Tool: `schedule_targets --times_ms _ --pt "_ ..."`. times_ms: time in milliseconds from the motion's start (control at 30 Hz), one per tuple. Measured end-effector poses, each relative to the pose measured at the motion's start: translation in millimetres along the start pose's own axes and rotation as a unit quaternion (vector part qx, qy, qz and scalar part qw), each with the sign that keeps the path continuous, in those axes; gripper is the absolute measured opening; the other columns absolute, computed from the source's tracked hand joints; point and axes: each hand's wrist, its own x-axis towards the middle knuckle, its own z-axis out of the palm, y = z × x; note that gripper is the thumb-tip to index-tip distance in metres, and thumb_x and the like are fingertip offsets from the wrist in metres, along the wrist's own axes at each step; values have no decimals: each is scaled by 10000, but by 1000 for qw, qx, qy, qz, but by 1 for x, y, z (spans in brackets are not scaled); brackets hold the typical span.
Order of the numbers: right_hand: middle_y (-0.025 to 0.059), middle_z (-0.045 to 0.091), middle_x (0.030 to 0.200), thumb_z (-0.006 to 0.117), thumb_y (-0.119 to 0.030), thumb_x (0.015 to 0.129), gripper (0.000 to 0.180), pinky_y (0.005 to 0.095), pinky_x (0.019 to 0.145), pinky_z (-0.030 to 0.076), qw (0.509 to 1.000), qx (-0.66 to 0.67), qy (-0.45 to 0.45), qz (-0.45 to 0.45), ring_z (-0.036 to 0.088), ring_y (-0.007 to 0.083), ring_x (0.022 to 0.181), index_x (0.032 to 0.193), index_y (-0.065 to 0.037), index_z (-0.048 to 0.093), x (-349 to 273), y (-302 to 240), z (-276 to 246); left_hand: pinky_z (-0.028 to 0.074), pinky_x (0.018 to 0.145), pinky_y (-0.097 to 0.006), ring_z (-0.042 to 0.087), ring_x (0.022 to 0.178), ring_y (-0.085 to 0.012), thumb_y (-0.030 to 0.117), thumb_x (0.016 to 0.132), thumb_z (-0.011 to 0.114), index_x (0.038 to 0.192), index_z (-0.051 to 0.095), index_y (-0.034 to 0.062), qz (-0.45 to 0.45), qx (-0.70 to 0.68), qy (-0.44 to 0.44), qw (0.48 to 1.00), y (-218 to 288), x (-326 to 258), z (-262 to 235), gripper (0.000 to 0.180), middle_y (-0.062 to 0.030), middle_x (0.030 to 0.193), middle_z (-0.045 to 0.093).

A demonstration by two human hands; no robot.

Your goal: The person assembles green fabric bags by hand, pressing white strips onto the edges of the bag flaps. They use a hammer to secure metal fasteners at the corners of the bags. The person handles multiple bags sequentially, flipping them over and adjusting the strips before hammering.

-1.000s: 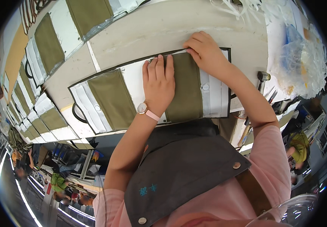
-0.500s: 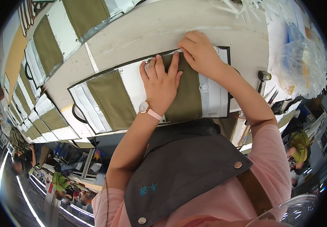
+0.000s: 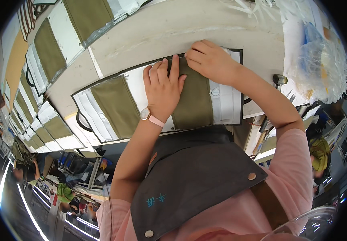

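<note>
A long flat bag panel [image 3: 113, 106] lies across the table in front of me. It has olive fabric bands, white sections between them, a dark bound edge and a black loop handle at its left end. My left hand [image 3: 161, 84] rests on its middle, over a white section and an olive band, fingers stretched out with their tips near the far edge. Just right of it, my right hand [image 3: 211, 60] is closed at the far dark edge of the panel, its fingers bent and the fingertips on the binding. Its thumb is mostly hidden.
More olive and white panels [image 3: 51, 48] lie at the far left and along the left side. A hammer [image 3: 280, 79] lies to the right, near a heap of clear plastic bags [image 3: 322, 64]. White strips [image 3: 253, 10] lie at the back. Other people work farther off.
Both hands have shifted a little to the left along the panel's far edge. My right hand has also come slightly nearer. The panel has hardly moved.
</note>
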Motion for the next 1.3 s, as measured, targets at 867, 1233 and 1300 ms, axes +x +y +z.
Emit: schedule_targets --times_ms 867,1233,1300 --pt "102 586 949 676 -8 789 152 389 828 484 979 114 46 163 553 303 927 935 -24 635 -18 6 -11 330 1052 -538 471 1172 -363 263 850 713 1411 546 152 -24 -17 -3 1000 22 9 4 596 -217 1261 519" --pt "96 581 861 653 -8 743 89 405 817 485 973 102 22 207 567 289 871 815 -35 608 -2 5 -11 318 1026 -514 455 1168 -308 265 839 717 1363 595 242 -27 -55 26 998 29 12 18 539 -119 1225 482" --pt "96 583 863 655 -9 739 98 409 814 481 970 100 11 220 565 288 872 815 -38 601 1 6 -11 312 1031 -511 458 1157 -300 273 841 714 1357 600 250 -29 -44 21 998 28 13 20 529 -111 1210 481"
